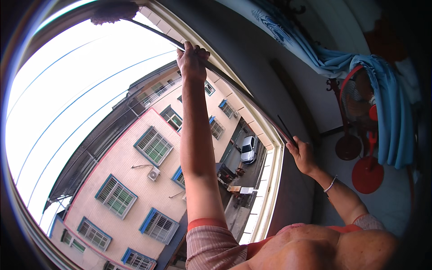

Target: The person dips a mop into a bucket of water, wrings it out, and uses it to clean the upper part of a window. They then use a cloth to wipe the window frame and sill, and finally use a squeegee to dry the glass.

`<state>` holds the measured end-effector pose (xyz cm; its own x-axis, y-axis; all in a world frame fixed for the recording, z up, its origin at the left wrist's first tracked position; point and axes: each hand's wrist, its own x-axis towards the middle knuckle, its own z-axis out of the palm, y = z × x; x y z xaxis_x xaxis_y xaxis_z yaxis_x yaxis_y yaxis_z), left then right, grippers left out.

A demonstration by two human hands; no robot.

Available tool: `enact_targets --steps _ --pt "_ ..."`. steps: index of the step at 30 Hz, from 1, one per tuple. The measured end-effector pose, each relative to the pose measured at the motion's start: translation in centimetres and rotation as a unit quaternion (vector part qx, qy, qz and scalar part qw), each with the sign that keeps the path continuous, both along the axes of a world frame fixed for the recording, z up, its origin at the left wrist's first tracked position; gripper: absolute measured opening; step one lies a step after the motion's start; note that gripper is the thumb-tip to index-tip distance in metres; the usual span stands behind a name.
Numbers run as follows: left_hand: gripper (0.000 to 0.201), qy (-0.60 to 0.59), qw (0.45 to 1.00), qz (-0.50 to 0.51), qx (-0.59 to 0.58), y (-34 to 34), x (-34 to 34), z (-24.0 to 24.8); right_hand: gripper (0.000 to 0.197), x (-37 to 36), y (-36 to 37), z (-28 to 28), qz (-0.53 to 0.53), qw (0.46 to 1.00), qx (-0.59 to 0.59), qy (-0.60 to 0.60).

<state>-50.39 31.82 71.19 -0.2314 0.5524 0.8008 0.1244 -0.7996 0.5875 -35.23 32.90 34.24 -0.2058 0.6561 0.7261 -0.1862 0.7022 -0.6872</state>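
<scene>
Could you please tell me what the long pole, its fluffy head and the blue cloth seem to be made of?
Long pole: metal or plastic, perhaps; dark, slim, finish lost in shade.
Fluffy head: probably soft, matte fibres, judging by its shaggy edge.
Blue cloth: likely thin fabric with slight sheen, given its loose folds and pale highlights; fibre unclear.

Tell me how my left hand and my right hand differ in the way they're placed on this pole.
Your left hand is higher on the pole, nearer the fluffy head; your right hand is much farther down.
Your right hand has a band at the wrist; none shows at your left hand's.
They share one thing: both are closed around the pole.
</scene>
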Motion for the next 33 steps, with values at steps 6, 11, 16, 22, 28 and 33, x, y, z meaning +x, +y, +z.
enact_targets --steps 6,11,16,22,28,33 --pt "0.011 0.016 1.0 -0.013 -0.013 0.9 0.5 -3.0 0.036 -0.9 2.6 -2.1 0.005 1.0 0.009 0.025" --pt "0.011 0.034 0.999 0.017 -0.023 1.8 0.9 -3.3 0.035 -1.2 3.5 -2.2 0.027 1.0 -0.017 -0.003" --pt "0.013 0.029 0.999 0.018 0.005 3.4 0.7 -3.6 0.037 -1.5 5.5 -2.4 0.038 0.999 0.007 0.02" --pt "0.013 0.017 0.999 0.035 -0.007 4.6 -0.2 -3.7 0.036 -2.0 6.4 -2.6 0.036 0.999 0.003 -0.008" --pt "0.016 0.026 0.998 0.059 -0.007 5.2 -1.2 -2.9 0.038 -3.0 6.4 -1.5 0.042 0.999 0.004 0.008" --pt "0.02 0.052 0.996 0.066 0.012 5.4 -1.5 -3.2 0.04 -3.8 7.0 -1.8 0.032 0.999 0.014 0.018"
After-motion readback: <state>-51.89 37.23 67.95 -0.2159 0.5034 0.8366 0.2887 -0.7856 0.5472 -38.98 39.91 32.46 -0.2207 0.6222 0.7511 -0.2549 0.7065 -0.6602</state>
